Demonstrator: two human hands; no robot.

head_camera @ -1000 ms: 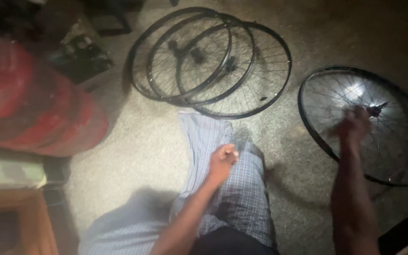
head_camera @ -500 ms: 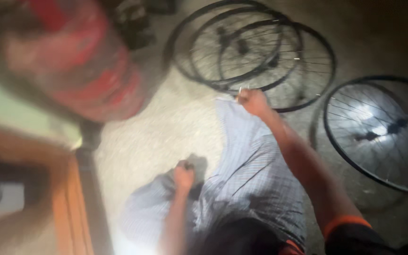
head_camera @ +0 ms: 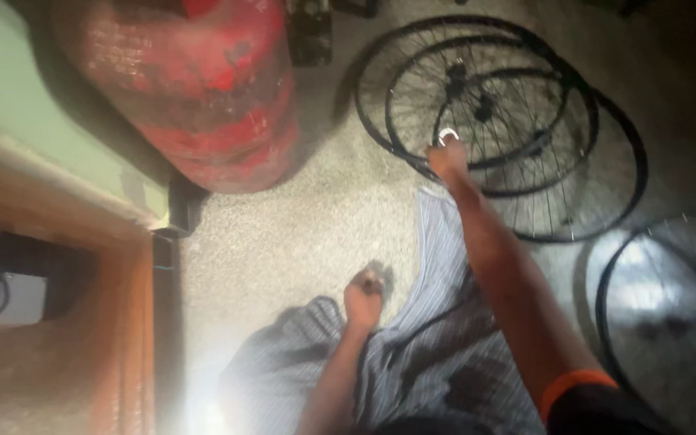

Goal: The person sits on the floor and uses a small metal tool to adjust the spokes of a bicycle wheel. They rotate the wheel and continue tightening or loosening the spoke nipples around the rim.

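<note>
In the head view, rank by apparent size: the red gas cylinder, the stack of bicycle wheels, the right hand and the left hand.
1. Stack of bicycle wheels, widest spread.
2. Red gas cylinder; partly cut off and nearer the camera, so unsure against the wheels.
3. Right hand and left hand look alike; not ranked.

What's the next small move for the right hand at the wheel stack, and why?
Probably close the right hand on the near rim of the stacked bicycle wheels: it is stretched out to that rim with something small and pale at its fingertips. The left hand rests fisted over the lap, apart from the wheels.
</note>
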